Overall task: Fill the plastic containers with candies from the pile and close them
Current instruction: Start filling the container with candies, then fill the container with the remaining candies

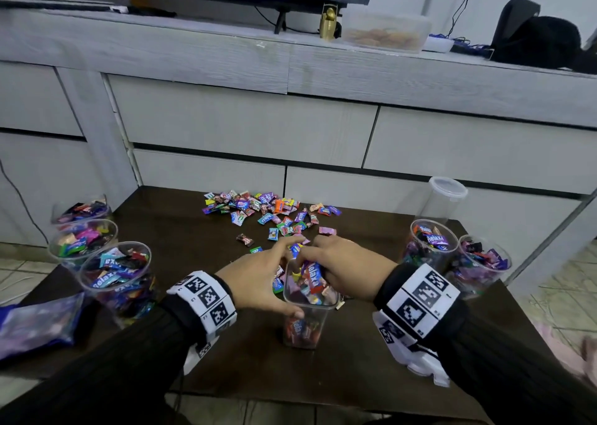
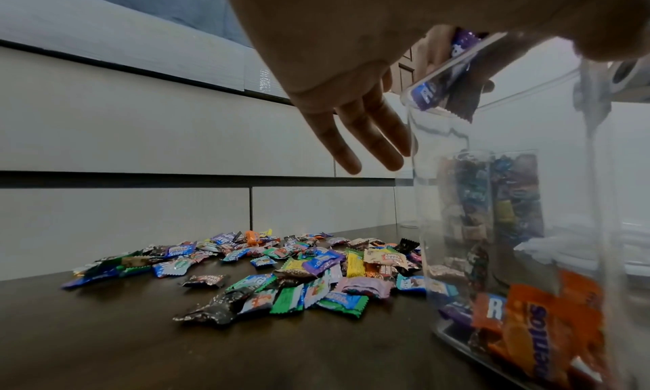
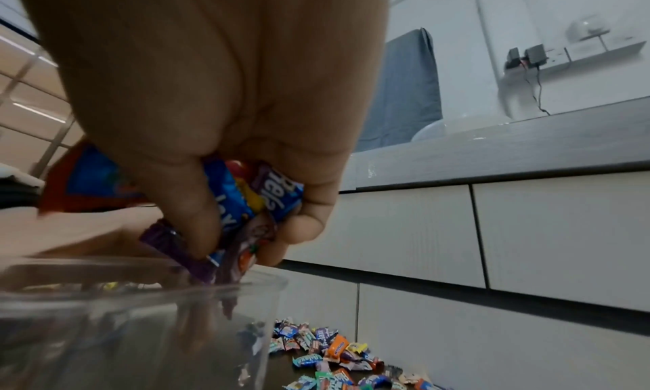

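A clear plastic container stands at the middle front of the dark table, partly filled with wrapped candies. My right hand grips a handful of candies right over its mouth; the right wrist view shows the blue and purple wrappers bunched in the curled fingers above the rim. My left hand lies against the container's left side, its thumb at the near rim. Its fingers are straight beside the wall of the container. The candy pile lies beyond both hands.
Three open containers full of candies stand at the table's left edge, and two more at the right. A tall lidded container stands behind those. A blue bag lies at the front left. A grey drawer cabinet closes off the back.
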`<state>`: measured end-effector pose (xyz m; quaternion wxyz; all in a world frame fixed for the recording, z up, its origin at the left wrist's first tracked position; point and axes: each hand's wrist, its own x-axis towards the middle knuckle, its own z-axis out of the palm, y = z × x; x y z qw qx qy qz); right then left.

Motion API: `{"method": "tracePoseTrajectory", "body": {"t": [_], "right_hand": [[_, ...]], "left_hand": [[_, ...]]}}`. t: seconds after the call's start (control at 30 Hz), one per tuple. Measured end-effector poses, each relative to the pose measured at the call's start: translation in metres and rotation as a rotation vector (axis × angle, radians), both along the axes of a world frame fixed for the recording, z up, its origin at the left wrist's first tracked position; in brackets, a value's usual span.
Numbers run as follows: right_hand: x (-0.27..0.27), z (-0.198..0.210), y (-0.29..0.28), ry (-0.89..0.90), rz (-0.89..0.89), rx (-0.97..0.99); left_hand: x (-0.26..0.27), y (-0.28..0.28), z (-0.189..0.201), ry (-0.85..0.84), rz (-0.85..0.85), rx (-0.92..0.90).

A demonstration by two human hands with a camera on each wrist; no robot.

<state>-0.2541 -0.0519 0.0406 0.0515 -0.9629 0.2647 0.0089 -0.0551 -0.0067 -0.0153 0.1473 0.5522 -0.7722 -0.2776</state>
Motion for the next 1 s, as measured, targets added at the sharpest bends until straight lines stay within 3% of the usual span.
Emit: {"method": "tracePoseTrajectory", "body": {"t": [0.23, 0.57, 0.63, 0.7, 0.8, 0.87, 0.93, 1.0], "right_hand": [[0.014, 0.001, 0.013, 0.129, 0.064, -0.156], [0.015, -0.01, 0.013, 0.081, 0.059, 0.129], [0.012, -0.011, 0.01, 0.023, 0.066, 0.16], [0.005, -0.01, 0.008, -0.164, 0.036, 0.177], [-0.012, -0.022, -0.005, -0.59, -0.19, 0.155], [-0.026, -0.043, -0.022, -0.668, -0.448, 0.204], [-0.037, -0.075, -0.039, -0.476, -0.697, 0.343], [-0.042, -0.115, -0.05, -0.178, -0.831, 0.429]], "left_hand": [[0.002, 0.004, 0.003, 0.009, -0.004, -0.005], [0.008, 0.003, -0.006, 0.052, -0.021, -0.03], [0.011, 0.003, -0.007, 0.063, -0.034, -0.003], [0.015, 0.003, -0.008, 0.121, -0.031, 0.024], [0.022, 0.001, -0.018, 0.275, 0.106, -0.055], [0.03, -0.006, -0.034, 0.228, 0.284, -0.131], [0.038, -0.014, -0.054, 0.034, 0.432, -0.114], [0.04, -0.025, -0.072, -0.239, 0.48, 0.035]]}}
